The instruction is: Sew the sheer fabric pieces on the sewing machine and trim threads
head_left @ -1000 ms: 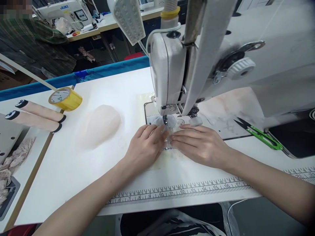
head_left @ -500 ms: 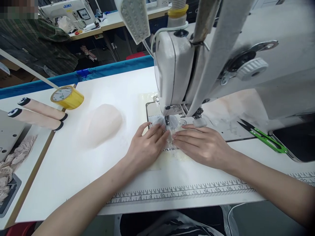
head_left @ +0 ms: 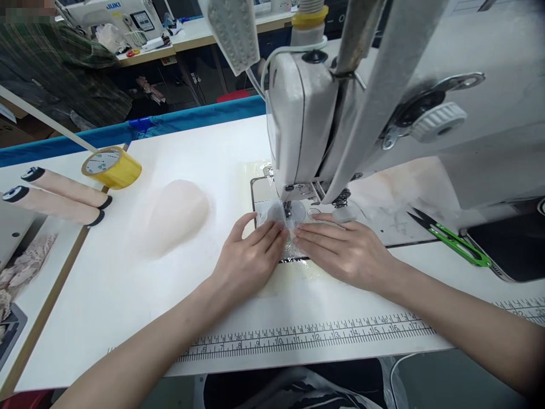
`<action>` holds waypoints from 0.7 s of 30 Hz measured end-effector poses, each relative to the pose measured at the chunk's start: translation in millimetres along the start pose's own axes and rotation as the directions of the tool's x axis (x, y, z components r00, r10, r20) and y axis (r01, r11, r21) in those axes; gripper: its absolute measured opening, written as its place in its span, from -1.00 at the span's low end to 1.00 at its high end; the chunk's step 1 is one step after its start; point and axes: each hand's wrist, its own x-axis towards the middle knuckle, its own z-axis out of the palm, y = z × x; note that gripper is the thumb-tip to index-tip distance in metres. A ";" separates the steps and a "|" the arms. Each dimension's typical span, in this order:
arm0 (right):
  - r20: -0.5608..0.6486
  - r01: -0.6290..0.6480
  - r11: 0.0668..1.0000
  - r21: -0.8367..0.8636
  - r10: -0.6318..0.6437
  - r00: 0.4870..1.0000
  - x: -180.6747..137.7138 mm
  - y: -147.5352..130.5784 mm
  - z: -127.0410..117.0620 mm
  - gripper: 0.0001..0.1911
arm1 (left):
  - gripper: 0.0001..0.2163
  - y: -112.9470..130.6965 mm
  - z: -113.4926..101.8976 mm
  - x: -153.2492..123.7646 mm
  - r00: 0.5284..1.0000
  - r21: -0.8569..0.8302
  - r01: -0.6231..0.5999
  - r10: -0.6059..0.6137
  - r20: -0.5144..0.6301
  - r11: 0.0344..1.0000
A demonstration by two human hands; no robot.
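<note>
Flat on the bed of a white sewing machine, my left hand lies to the left of the presser foot. Its fingers are stretched out, with the thumb apart. A small piece of thin, see-through material shows just beyond these fingertips, beside the foot; how far it runs beneath the fingers is hidden. To the right of the foot, my right hand rests with its fingers extended toward the left fingertips. Clear tape covers the bed between both hands.
A pale moulded cup lies left. Beyond it are yellow tape and two thread spools. Green thread snips and a phone lie right. A printed ruler edges the table. A person is at back left.
Both hands have drawn slightly toward me, away from the presser foot, uncovering more of the see-through material. The whole view has shifted a little.
</note>
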 end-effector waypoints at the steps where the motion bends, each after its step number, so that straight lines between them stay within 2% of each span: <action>1: 0.000 -0.004 1.000 -0.009 0.004 1.000 -0.3 0.4 0.6 -0.81 | -0.73 -1.2 1.4 0.6 1.000 0.003 0.003 -0.003 -0.006 1.000; 5: -0.013 -0.013 0.999 -0.047 0.012 1.000 0.1 2.1 3.5 -0.81 | -0.76 -4.8 5.2 3.4 0.999 0.009 0.032 -0.032 -0.032 0.999; 11: 0.013 0.000 0.998 -0.055 0.000 1.000 0.3 1.4 4.1 -0.79 | -0.73 2.2 0.1 0.2 1.000 -0.041 0.029 -0.029 -0.004 0.999; 15: 0.000 -0.018 0.998 -0.055 0.018 1.000 -0.7 0.2 3.2 -0.78 | -0.75 4.7 -0.9 -0.2 0.999 0.004 0.040 -0.039 -0.020 0.999; 19: 0.027 -0.021 0.999 -0.036 0.022 0.999 -3.6 -3.1 4.3 -0.74 | -0.76 6.0 -0.1 3.1 0.994 0.024 0.066 -0.064 -0.086 0.997; 21: -0.025 -0.032 0.999 -0.021 0.031 0.999 -4.6 -4.1 8.3 -0.75 | -0.76 5.1 2.1 4.9 0.991 0.006 0.063 -0.062 -0.115 0.998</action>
